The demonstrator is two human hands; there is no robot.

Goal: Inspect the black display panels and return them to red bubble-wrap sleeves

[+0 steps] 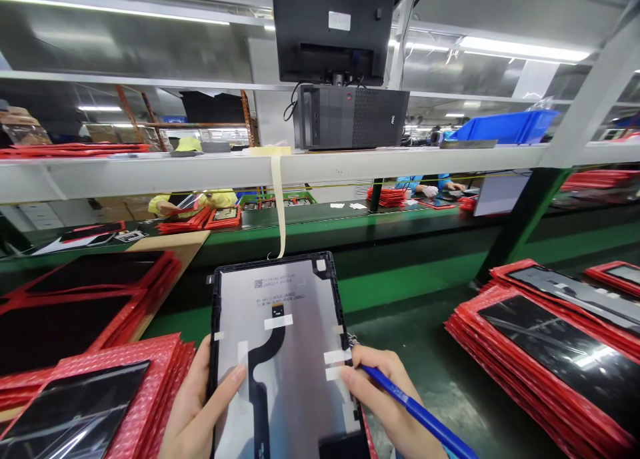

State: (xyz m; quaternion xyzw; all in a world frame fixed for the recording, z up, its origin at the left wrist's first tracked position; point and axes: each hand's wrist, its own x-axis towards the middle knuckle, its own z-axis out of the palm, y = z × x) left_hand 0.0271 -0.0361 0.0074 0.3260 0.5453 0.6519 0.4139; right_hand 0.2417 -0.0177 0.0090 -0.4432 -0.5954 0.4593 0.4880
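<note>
Display panel (305, 379), lower centre of the frame, is clamped at its sides by left hand (203, 402) and right hand (385, 392), the latter also gripping a blue tool (420, 415); pressure on the ribbon cable (261, 405) is best avoided.

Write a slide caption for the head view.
Left hand grips a screen, right hand at its edge, between stacks in red wrap.

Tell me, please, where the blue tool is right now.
In the head view, the blue tool is in the right hand, beside the right edge of the tablet panel, slanting toward the lower right.
</note>
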